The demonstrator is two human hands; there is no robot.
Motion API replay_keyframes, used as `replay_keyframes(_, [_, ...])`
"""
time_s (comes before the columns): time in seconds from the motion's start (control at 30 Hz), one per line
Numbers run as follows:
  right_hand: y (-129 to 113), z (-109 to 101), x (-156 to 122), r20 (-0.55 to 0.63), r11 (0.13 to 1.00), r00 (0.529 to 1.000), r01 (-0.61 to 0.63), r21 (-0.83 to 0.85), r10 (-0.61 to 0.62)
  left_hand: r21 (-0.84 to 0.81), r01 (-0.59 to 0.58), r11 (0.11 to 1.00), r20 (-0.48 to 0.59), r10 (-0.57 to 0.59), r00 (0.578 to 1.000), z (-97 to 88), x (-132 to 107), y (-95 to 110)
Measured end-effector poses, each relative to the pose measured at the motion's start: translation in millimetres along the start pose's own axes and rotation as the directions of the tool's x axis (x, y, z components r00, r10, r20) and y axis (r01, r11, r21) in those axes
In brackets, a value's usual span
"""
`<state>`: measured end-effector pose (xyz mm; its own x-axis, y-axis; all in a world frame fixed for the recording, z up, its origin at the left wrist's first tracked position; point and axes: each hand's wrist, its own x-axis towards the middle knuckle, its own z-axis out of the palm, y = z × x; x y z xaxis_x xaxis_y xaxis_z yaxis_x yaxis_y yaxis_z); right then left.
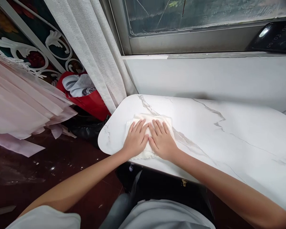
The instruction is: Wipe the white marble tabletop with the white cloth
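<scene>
Left of the table (228, 127): pink drapery (21, 98), sheer, pleated, lace-trimmed; then a red bag (91, 103), grey fabric (78, 84) bunched in its mouth. At the table's far left corner: curtain (95, 47), off-white, coarse weave, hanging in long folds. On the table's left part, by its near edge: one white cloth (145, 153), soft, lightly wrinkled, ruffled along the near side. Left hand (136, 139), palm down on it, fingers straight, nearly together, gripping nothing; right hand (162, 140) likewise flat, fingers slightly spread. Table: glossy white, grey marble veining, rounded corners. Cloth roughly square, sides approximately following the table's edges; no long axis can be told.
</scene>
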<state>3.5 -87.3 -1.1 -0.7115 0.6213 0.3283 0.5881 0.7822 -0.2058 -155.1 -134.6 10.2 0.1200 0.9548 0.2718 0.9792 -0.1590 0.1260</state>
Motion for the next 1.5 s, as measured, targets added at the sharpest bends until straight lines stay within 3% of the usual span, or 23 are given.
replay_keyframes(0.37, [10.8,-27.6,-47.2,0.072,0.996,0.997,0.036,0.079,-0.042,-0.001,0.026,1.0,-0.01,-0.026,1.0,0.2,-26.4,55.0])
replay_keyframes(0.53, [30.6,-42.0,-41.0,0.181,0.983,0.983,-0.06,0.173,0.028,-0.034,0.023,0.999,-0.019,-0.023,1.0,7.4,-17.2,70.4])
replay_keyframes(0.7, [61.7,-32.9,-1.5,0.106,0.959,0.968,-0.244,0.147,0.229,-0.046,0.038,0.998,-0.002,-0.038,0.999,21.9,36.8,64.8])
replay_keyframes(0.93, [127.9,-14.1,65.0,0.003,0.955,0.955,-0.297,0.021,0.297,-0.078,0.025,0.997,0.008,-0.025,1.0,46.5,146.3,39.3])
replay_keyframes(1.1, [166.9,-11.4,97.6,-0.023,0.933,0.933,-0.359,-0.038,0.358,-0.093,-0.011,0.996,0.003,0.011,1.0,62.8,204.3,29.6])
replay_keyframes(1.3, [204.4,-15.6,100.9,-0.072,0.913,0.917,-0.397,-0.096,0.392,-0.069,-0.026,0.997,0.011,0.027,1.0,76.3,240.2,48.2])
replay_keyframes(1.5, [215.3,-26.2,78.8,-0.101,0.875,0.884,-0.466,-0.131,0.456,-0.048,-0.067,0.997,0.016,0.068,0.998,79.8,243.1,76.0])
